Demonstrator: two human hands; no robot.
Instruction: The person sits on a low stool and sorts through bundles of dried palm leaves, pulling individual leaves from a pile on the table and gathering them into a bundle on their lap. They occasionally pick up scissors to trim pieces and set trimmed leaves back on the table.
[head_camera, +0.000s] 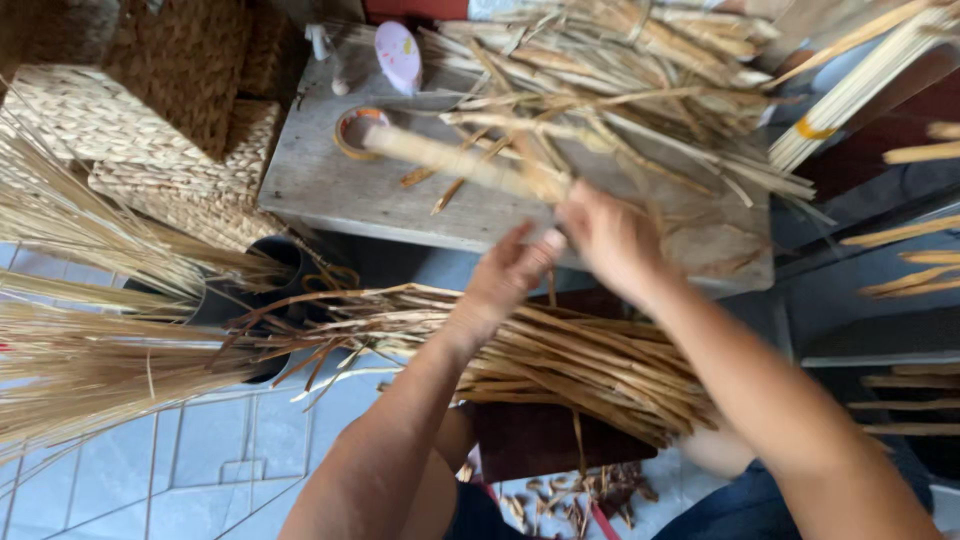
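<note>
Hands: two.
Right hand (610, 240): closed around one pale rolled stalk (460, 162), over the far bench (330, 185).
Left hand (505, 280): fingers spread, just beside it, holding nothing.
Bundle of dry strips (560, 360): one, near, under the wrists.

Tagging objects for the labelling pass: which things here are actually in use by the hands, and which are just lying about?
In use:
- right hand gripping a bound roll of dried strips
- left hand, fingers open beside it
- strip bundle across the lap

Lying about:
- tape roll
- woven baskets
- black bucket
- grey table
- pale straw sheaf
</note>
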